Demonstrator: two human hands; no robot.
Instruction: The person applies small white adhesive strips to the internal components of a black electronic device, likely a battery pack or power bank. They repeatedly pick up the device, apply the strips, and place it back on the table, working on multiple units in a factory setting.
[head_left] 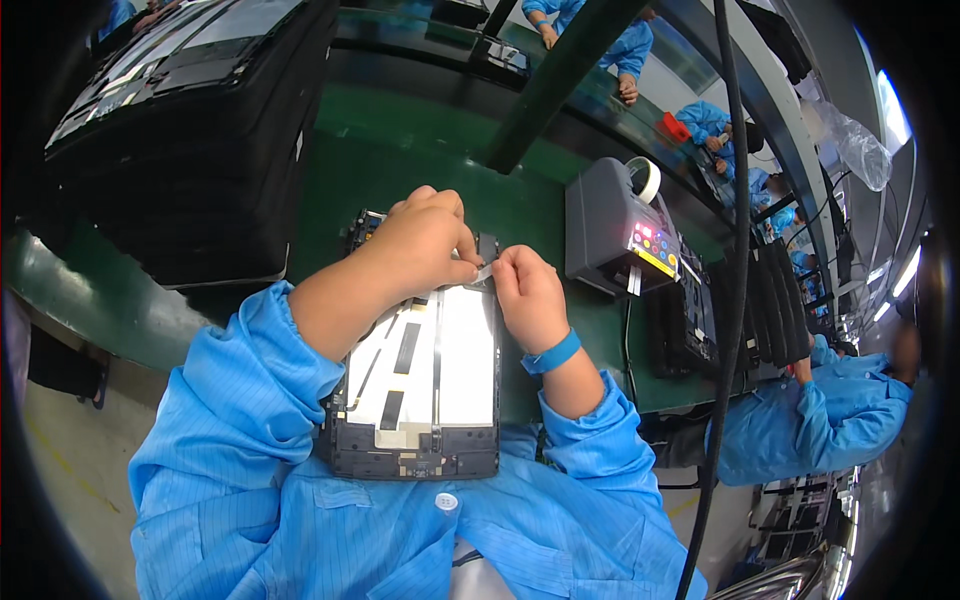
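Observation:
An opened tablet [468, 385] lies in front of me with its inner side up, showing a shiny silver panel, black strips and a dark frame. Over its far end, my left hand [425, 240] is closed, with thumb and forefinger pinched at one end of a small pale strip of tape [484, 273]. My right hand [530, 295], wearing a blue wristband [551, 354], pinches the strip's other end at the tablet's far right corner. My left hand and forearm hide part of the tablet's far left.
Right of the tablet stands a grey tape dispenser [600, 225] with a white roll on top. A tall stack of black trays [190, 190] rises at the left. More trays [690, 310] and a black cable [735, 250] are at the right. Co-workers in blue sit beyond.

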